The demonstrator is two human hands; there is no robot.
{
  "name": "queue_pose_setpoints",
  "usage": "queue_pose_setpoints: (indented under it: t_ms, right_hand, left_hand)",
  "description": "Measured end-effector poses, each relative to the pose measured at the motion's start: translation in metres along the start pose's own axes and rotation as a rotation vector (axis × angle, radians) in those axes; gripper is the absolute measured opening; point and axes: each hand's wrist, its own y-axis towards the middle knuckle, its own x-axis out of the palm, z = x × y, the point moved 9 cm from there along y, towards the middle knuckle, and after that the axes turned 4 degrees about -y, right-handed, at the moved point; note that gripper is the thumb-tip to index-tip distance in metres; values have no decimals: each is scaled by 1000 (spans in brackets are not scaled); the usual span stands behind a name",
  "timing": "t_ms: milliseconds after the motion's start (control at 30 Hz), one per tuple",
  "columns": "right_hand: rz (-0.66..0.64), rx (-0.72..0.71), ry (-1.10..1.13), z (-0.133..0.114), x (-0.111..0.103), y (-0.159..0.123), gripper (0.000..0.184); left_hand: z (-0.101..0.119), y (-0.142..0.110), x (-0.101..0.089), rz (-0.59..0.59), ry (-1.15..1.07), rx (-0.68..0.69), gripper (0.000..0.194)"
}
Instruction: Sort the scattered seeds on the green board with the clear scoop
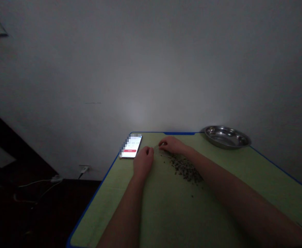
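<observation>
A loose pile of small dark pieces point(188, 170), like beans or seeds, lies on the green tabletop point(163, 206). My left hand point(143, 160) rests on the table left of the pile, its fingers closed at the edge of a faint see-through item point(156, 150), which looks like a clear plastic bag. My right hand point(172, 144) is at the far end of the pile, thumb and fingers bent together in a pinch beside the clear bag. What sits between those fingertips is too small and dim to make out. My right forearm passes over the pile's right side.
A lit phone point(130, 146) lies at the table's far left edge, close to my left hand. At the far right corner stands a shiny metal bowl point(227, 137). A pale wall point(166, 69) rises behind the table. Cables and a wall socket point(84, 168) are at left.
</observation>
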Motion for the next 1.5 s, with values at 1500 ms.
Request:
queue_pose_setpoints:
  t_ms: [1500]
  right_hand:
    - [-38, -78, -32, -24, -1, -27, 27]
  left_hand:
    - [2, 0, -3, 21, -72, 9, 35]
